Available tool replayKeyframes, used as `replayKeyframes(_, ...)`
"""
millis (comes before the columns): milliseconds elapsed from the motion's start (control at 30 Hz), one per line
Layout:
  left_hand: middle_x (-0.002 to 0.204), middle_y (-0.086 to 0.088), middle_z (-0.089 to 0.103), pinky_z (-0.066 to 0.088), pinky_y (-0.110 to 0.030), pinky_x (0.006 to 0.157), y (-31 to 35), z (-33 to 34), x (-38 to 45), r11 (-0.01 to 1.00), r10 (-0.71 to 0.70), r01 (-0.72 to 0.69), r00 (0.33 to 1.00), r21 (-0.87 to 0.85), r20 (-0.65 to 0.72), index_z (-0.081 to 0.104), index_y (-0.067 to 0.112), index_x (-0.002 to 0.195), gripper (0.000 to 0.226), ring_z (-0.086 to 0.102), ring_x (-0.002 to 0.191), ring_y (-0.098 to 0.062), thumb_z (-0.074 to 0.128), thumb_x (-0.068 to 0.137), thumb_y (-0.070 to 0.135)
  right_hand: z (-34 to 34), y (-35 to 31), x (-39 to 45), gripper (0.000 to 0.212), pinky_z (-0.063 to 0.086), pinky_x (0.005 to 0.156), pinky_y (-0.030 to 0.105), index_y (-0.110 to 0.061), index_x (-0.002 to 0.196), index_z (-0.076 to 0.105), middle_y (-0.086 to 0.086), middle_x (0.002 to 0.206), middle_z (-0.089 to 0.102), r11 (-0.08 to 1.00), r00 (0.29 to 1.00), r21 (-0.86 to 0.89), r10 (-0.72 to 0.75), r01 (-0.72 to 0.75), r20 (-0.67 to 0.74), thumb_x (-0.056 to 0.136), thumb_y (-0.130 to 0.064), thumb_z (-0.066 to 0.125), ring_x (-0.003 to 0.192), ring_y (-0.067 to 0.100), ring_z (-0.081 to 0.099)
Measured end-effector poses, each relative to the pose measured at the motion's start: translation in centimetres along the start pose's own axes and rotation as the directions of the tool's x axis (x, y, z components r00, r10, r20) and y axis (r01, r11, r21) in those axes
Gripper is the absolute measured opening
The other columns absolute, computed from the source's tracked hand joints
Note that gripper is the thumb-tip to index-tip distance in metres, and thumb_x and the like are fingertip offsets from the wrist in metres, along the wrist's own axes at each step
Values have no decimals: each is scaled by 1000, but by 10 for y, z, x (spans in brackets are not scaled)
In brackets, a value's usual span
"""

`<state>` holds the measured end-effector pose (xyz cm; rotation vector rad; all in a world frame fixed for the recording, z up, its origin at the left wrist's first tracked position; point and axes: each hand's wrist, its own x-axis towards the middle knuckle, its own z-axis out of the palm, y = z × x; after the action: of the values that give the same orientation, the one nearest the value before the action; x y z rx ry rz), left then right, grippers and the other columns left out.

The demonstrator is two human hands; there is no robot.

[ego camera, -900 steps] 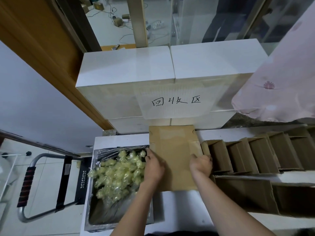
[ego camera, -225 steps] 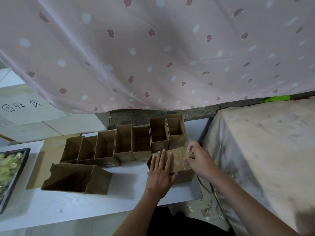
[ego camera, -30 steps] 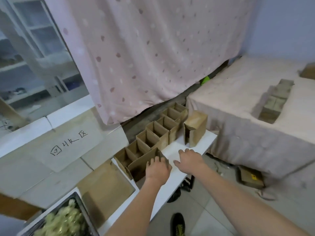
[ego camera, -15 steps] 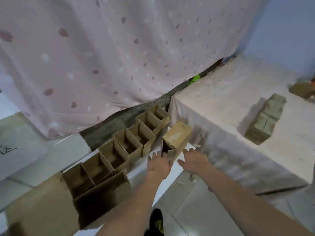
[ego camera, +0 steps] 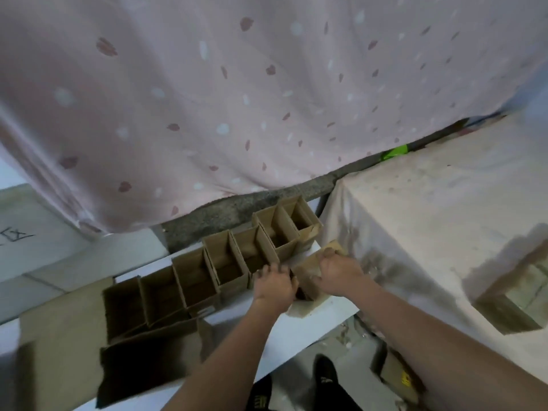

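Cardboard box point(ego camera: 308, 266) lies at the right end of the white bench point(ego camera: 314, 324), held from both sides. The right grip point(ego camera: 341, 272) curls over its top, and the left grip point(ego camera: 274, 284) clasps its open left edge. A row of open boxes point(ego camera: 225, 262) stands just behind it, and a pink curtain point(ego camera: 237, 99) hangs beyond.

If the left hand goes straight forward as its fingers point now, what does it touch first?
Probably the row of open cartons just beyond the left hand; depth is unclear.
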<state>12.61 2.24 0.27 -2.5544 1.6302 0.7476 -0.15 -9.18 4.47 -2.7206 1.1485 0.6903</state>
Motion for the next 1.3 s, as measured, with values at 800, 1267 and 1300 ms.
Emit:
replayKeyframes(800, 138, -15, 56, 45, -36, 94, 84, 32, -14, 330, -703, 529, 690, -782, 171, 50, 9, 140, 50, 56, 115, -26, 31, 108, 43, 37, 76, 67, 117, 23, 117, 50, -19, 153, 10, 7, 154, 29, 812, 811, 3, -582, 583, -51, 65, -50, 80, 141, 30, 31)
replayKeyframes(1267, 157, -16, 32, 38, -49, 115, 81, 19, -14, 189, -726, 509, 648, -840, 229, 33, 14, 154, 53, 42, 137, -35, 38, 107, 38, 70, 114, 36, 122, 48, 100, 36, -44, 144, 1, 0, 144, 38, 687, 873, 601, -486, 408, -37, 57, -56, 87, 121, 22, 49)
replayKeyframes(1300, 157, -16, 31, 38, -48, 114, 80, 21, -15, 194, -730, 525, 642, -829, 236, 33, 13, 154, 54, 43, 137, -35, 40, 106, 38, 72, 113, 36, 122, 48, 100, 36, -44, 143, 2, 0, 144, 38, 684, 873, 608, -487, 402, -29, 57, -55, 87, 120, 21, 50)
